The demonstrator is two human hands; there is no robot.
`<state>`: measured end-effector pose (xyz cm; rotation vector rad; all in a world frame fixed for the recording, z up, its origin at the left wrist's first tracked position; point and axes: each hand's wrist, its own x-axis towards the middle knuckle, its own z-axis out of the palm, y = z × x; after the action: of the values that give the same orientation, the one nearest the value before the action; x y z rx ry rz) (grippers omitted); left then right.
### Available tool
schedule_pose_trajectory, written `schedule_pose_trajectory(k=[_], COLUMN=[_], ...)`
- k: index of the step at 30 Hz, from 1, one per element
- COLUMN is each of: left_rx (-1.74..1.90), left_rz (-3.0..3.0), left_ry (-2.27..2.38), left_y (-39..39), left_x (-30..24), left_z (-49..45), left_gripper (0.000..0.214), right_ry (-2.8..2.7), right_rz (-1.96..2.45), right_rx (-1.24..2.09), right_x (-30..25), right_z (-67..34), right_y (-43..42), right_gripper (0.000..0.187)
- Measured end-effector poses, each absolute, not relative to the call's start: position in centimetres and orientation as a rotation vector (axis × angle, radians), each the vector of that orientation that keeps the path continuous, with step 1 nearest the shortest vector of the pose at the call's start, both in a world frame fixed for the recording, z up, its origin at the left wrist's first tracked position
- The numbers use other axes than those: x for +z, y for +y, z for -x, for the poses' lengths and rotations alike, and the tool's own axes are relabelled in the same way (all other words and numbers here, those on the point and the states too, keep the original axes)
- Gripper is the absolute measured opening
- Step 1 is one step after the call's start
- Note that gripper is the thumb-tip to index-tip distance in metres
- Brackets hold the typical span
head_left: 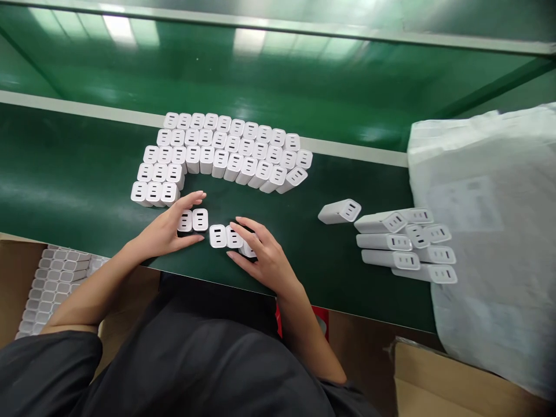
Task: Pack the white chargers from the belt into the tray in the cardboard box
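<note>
My left hand [167,231] curls around a pair of white USB chargers [200,219], fingers behind them and thumb in front. Their ported ends face up. Just to the right, my right hand [269,258] is closed on a short row of the same chargers [218,236], the rightmost partly covered by its fingers. A small gap separates the two groups. Behind both hands, a block of upright chargers [232,145] stands in close rows, its left side reaching forward almost to my left fingers.
More chargers [391,241] lie on their sides in a pile at the right of the green table [330,278], beside a large white bag [486,231]. A carton [456,382] sits below right. White pieces [56,278] fill a box at lower left. A green panel [278,87] rises behind.
</note>
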<state>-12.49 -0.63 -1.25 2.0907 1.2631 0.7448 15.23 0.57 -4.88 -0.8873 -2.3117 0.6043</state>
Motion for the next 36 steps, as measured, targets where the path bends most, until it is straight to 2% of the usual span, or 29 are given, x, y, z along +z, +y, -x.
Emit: schedule_pose_trajectory(k=[5,8,13,19,28,36], left_rx=[0.668,0.652,0.682,0.767,0.841,0.892], left_rz=[-2.010,-2.011,-2.035,-1.992,-1.876,-1.829], left_ry=[1.345,1.323,1.289,1.266,1.248,1.136], left_y=[-1.4,-2.4,-3.3,-3.7,-4.1,-3.8], left_x=[-1.2,-1.1,-1.5,-2.4,-3.5,-3.7], left_z=[11.9,12.0,11.8,12.2,13.0,13.1], left_gripper=[0.068,0.068,0.073,0.092,0.093,0.097], right_ry=[-2.318,-2.331,-2.312,-2.229,-2.252,-2.211], right_rz=[0.915,0.932,0.900,0.894,0.831,0.951], right_rx=[0.630,0.631,0.655,0.797,1.141,1.094], right_x=[-4.8,-4.7,-4.5,-4.1,-3.5,-3.6], right_z=[-15.3,-15.4,-15.3,-15.8,-17.6,-17.5], right_y=[0.5,0.5,0.4,0.4,0.9,1.1], right_gripper=[0.058,0.056,0.059,0.068,0.080,0.072])
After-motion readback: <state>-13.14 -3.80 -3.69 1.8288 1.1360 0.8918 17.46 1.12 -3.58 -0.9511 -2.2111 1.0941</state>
